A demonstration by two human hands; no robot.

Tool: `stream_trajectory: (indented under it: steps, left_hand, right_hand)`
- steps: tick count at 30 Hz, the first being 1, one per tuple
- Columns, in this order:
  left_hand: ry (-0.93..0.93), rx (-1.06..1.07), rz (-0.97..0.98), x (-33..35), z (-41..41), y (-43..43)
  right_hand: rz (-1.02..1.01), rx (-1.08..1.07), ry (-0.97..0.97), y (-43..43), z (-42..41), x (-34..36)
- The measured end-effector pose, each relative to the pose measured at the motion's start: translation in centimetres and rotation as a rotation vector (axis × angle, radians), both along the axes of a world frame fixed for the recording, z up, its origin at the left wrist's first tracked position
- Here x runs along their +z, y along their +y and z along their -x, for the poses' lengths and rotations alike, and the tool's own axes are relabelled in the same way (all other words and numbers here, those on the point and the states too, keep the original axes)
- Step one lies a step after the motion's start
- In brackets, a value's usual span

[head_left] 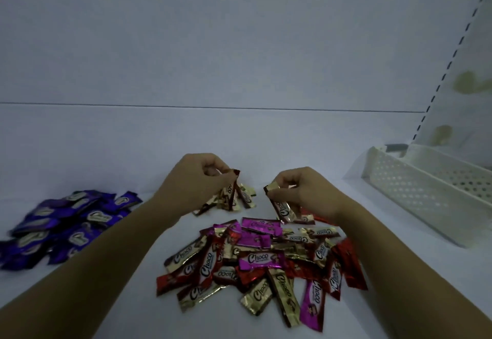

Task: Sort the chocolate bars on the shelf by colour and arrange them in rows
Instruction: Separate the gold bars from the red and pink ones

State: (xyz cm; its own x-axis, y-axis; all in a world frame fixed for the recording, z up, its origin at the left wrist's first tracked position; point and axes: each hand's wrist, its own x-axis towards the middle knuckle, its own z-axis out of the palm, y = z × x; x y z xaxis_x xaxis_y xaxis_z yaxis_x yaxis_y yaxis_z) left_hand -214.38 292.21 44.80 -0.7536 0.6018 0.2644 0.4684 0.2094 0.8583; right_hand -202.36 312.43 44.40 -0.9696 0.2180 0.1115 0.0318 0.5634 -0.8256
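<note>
A mixed pile of chocolate bars (pixel 261 261) in gold, red and pink wrappers lies on the white shelf (pixel 266 139) in front of me. A separate heap of purple bars (pixel 66 224) lies at the left. Behind the mixed pile sits a small group of gold bars (pixel 246 197). My left hand (pixel 197 179) pinches a gold bar (pixel 232 192) by its top end, hanging down over that gold group. My right hand (pixel 300 189) pinches another gold bar (pixel 282 207) by its upper end, tilted above the pile's far edge.
A white perforated plastic basket (pixel 426 192) stands at the right on the shelf. Behind it rises the slotted shelf upright (pixel 450 64). The shelf's back wall (pixel 213 46) is plain white.
</note>
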Motion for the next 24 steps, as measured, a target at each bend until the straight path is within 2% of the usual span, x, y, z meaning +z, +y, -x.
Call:
stream_trajectory:
  steps: [3, 5, 6, 7, 9, 11, 13, 19, 24]
  left_hand:
    - [-0.063, 0.167, -0.053, -0.7, 1.9, -1.8]
    - [-0.066, 0.251, -0.028, -1.2, 2.6, -2.6]
    - [-0.058, 0.277, 0.009, -1.6, 2.6, -2.9]
    - [-0.022, 0.290, 0.056, -2.0, 2.6, -3.2]
    - [0.128, 0.280, 0.147, -2.6, 2.2, -3.3]
    - [0.286, 0.206, 0.189, -2.7, 1.3, -3.0]
    - [0.402, 0.084, 0.240, -2.5, 0.0, -2.3]
    - [0.703, -0.212, 0.484, -1.3, -3.9, 0.6]
    - [0.675, -0.422, 0.638, -0.4, -5.9, 3.9]
  right_hand:
    - [0.184, -0.011, 0.016, -2.4, 1.9, 0.2]
    - [0.310, -0.088, 0.026, -3.2, 3.1, 0.3]
    - [0.302, -0.130, 0.017, -3.4, 3.3, 0.1]
    - [0.234, -0.159, 0.008, -3.3, 3.1, 0.1]
    - [-0.034, -0.154, -0.027, -2.4, 2.0, 0.2]
    - [-0.317, -0.086, -0.112, -0.8, 0.5, 0.5]
    - [-0.490, -0.054, -0.224, 0.9, -0.4, 0.8]
    - [-0.583, -0.021, -0.392, 2.0, -0.5, 0.6]
    - [-0.664, -0.011, -0.355, 1.9, 0.3, -0.3]
